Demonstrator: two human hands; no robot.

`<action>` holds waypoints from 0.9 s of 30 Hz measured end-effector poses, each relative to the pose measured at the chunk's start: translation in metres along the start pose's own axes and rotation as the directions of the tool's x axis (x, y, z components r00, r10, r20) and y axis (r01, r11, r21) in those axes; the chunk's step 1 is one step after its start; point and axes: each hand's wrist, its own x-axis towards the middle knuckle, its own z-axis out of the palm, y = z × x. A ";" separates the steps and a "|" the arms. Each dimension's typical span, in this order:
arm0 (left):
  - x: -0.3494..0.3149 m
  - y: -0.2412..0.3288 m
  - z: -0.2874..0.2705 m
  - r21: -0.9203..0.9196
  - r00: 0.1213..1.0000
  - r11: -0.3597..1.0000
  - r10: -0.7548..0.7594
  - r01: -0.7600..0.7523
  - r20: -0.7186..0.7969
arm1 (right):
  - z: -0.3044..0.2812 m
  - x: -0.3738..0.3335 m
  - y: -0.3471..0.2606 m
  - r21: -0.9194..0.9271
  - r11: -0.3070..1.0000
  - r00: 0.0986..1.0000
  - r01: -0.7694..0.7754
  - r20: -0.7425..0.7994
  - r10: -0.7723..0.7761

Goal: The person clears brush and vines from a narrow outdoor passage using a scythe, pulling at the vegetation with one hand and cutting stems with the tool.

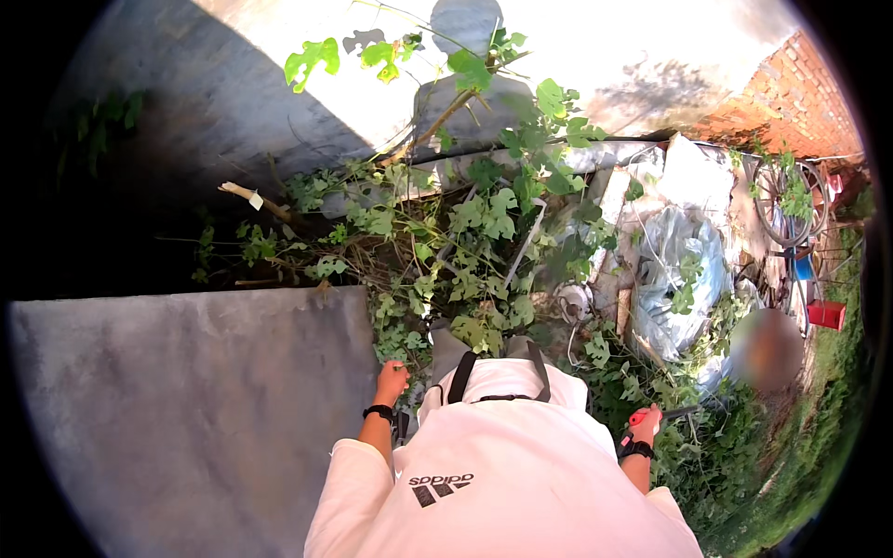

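The right hand (651, 424) grasps a red-handled tool with a dark blade (638, 418), well right of the grey flat slab (195, 400). The left hand (393, 378) is curled just beside the slab's right edge; I cannot tell if it holds something. I would keep the blade pointing away from the body, with firm grip, among the green leafy vines (716, 465).

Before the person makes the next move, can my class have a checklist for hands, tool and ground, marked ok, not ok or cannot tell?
1. Tool held: ok; the right hand grips a red-handled tool.
2. Left hand away from the blade: ok; opposite sides of the body.
3. Left hand empty: cannot tell; its fingers look curled.
4. Blade clear of leaves: cannot tell; they overlap in view.
5. Ground uncluttered: not ok; a plastic sheet lies there.
6. Footing: cannot tell; feet not visible.
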 end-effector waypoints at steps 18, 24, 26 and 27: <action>-0.013 0.033 0.039 -0.089 0.971 0.969 0.236 -0.232 0.030 | 0.125 -0.159 -0.077 -0.110 0.286 0.231 0.952 0.870 -0.436; -0.048 -0.013 0.048 -0.113 0.968 0.962 0.241 -0.248 -0.069 | 0.188 -0.240 -0.079 0.177 0.123 -0.152 0.976 0.970 -0.190; -0.060 -0.029 0.053 -0.113 0.985 0.979 0.163 -0.168 -0.048 | 0.217 -0.239 -0.075 0.167 0.059 -0.157 0.984 0.977 -0.144; -0.067 -0.038 0.053 -0.112 0.992 0.986 0.124 -0.128 -0.039 | 0.236 -0.230 -0.066 0.172 0.036 -0.165 0.984 0.976 -0.145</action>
